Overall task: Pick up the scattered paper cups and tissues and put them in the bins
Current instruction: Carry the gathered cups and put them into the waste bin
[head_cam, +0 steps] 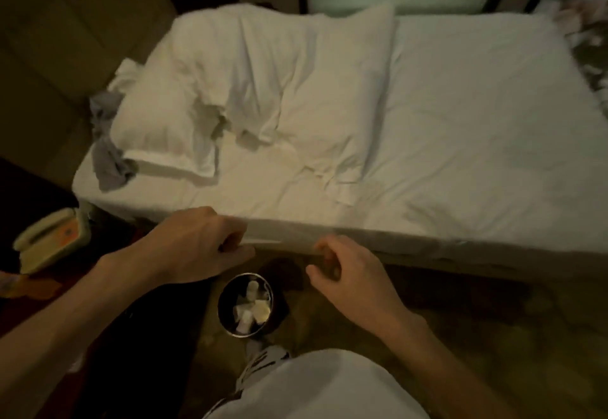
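A small round dark bin (223, 303) stands on the floor beside the bed, with white paper cups (251, 287) and tissue pieces lying inside it. Crumpled white tissues lie on the bed sheet, one (230, 125) by the pillow's edge and another (332, 181) nearer the middle. My left hand (200, 241) and my right hand (348, 280) hover above the bin at the mattress edge. Both have curled fingers and pinch what looks like a thin, blurred, see-through sheet (286, 237) stretched between them.
The white bed (477, 142) fills the middle, with a rumpled pillow (250, 69) at its left end. A grey cloth (105, 145) hangs off the bed's left corner. A cream telephone (49, 241) sits on a dark stand at left. Patterned carpet (477, 336) lies below.
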Demonstrator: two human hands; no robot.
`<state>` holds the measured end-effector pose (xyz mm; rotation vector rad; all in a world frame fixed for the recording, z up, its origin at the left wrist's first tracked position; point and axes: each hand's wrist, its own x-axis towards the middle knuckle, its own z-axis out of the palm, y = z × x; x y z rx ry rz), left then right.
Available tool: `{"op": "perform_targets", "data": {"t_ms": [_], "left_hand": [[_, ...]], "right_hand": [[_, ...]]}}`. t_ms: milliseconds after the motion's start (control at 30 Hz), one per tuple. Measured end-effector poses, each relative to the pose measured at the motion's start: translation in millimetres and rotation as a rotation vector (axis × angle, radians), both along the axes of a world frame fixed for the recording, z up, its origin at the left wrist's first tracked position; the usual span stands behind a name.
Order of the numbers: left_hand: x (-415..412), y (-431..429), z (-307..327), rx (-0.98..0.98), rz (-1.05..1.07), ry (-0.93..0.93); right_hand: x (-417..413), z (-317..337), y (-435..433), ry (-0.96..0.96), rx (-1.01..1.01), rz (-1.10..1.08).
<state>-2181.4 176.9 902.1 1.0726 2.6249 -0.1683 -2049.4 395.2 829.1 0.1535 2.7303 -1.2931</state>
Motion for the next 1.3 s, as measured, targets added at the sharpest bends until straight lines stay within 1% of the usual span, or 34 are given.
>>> {"op": "perform_targets", "data": {"t_ms": [67,167,233,333,467,667,733,867,1033,1100,1167,1300], "left_hand": [[19,41,34,0.008,-0.062,0.029],[43,113,70,0.044,-0.232,0.059],[58,166,84,0.107,-0.333,0.059],[84,243,87,0.141,-0.496,-0.004],[115,339,70,0.208,-0.74,-0.081],[149,484,25,0.147,-1.024,-0.156],[164,535,9,0.132,-1.11,-0.208],[195,629,-15,0.129,-1.26,-0.331],[241,719,-32,0.128,-1.456,-0.483],[259,748,-40,0.088,-1.52,-0.524],[280,775,-52,0.022,-1.577,-0.514],[331,827,-79,-0.119,-1.682,-0.472]], "right_hand": [[34,27,35,0.057,-0.02,-0.076],[84,52,86,0.118,-0.026,-0.228],[113,60,118,0.153,-0.022,-0.36],[154,60,155,0.166,-0.039,-0.564],[202,44,193,0.135,-0.106,-0.83],[257,13,252,0.021,-0.176,-1.19],[267,5,280,-0.026,-0.207,-1.301],[273,-3,337,-0.057,-0.323,-1.52],[285,-5,393,-0.084,-0.262,-1.756],[296,-9,406,-0.098,-0.269,-1.843],[309,-15,415,-0.13,-0.296,-1.911],[344,-35,441,-0.187,-0.432,-2.022]]}}
